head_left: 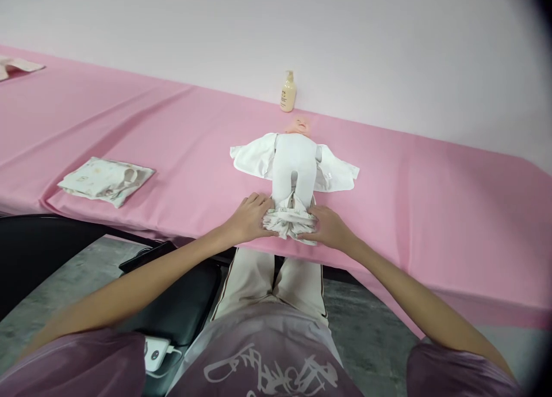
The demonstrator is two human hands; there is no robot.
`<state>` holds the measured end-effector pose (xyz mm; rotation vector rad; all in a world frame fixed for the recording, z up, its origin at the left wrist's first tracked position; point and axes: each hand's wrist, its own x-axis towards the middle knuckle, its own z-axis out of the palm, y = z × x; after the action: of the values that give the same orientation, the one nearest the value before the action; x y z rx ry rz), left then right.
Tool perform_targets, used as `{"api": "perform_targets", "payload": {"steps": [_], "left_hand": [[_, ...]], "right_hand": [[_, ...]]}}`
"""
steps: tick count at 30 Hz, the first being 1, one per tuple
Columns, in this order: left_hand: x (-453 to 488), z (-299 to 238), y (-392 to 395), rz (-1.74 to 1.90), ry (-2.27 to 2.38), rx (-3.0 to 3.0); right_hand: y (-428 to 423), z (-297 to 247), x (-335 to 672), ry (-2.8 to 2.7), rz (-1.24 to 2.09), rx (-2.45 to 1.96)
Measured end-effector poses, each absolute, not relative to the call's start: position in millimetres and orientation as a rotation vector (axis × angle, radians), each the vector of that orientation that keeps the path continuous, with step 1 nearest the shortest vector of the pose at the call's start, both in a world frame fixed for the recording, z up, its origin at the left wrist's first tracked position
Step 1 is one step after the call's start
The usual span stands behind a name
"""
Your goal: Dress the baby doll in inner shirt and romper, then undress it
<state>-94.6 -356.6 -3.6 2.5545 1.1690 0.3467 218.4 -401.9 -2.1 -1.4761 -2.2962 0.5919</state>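
Note:
A baby doll with a white body lies on its back on the pink-covered table, its head toward the wall. An opened white baby shirt spreads out under it on both sides. Small white patterned baby pants are bunched around the doll's lower legs, near the table's front edge. My left hand grips the left side of the pants, fingers curled on the cloth. At the opposite side, my right hand pinches the pants between thumb and fingers. The doll's feet are hidden in the cloth.
A pump bottle stands behind the doll's head by the wall. Folded patterned cloth lies on the pink cover at left, with another cloth farther off. A black chair with a white power bank is below.

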Motion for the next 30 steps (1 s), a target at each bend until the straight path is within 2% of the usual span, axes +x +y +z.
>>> {"api": "perform_targets", "payload": {"steps": [4,11,15,23,30], "left_hand": [[-96.4,-5.6,-370.9,0.418,1.111,2.612],[-105.1,-20.8,-395.3,0.641,0.984,2.855],[-109.5,-35.6,-407.1,0.865,0.895,3.055],[-111.5,-40.0,-445.6,0.962,1.075,2.924],[-130.2,27.3,-498.7,0.737,0.941,2.573]], "right_hand": [[-419.5,-16.9,215.5,-2.271,0.420,-1.394],[-447.9,-45.7,205.8,-2.182,-0.243,-1.321],[-466.8,-53.4,196.5,-2.089,-0.398,-1.409],[-516.3,-48.2,168.8,-1.855,-0.353,-1.465],[-565.5,9.2,171.5,-2.090,0.065,-1.326]]}}
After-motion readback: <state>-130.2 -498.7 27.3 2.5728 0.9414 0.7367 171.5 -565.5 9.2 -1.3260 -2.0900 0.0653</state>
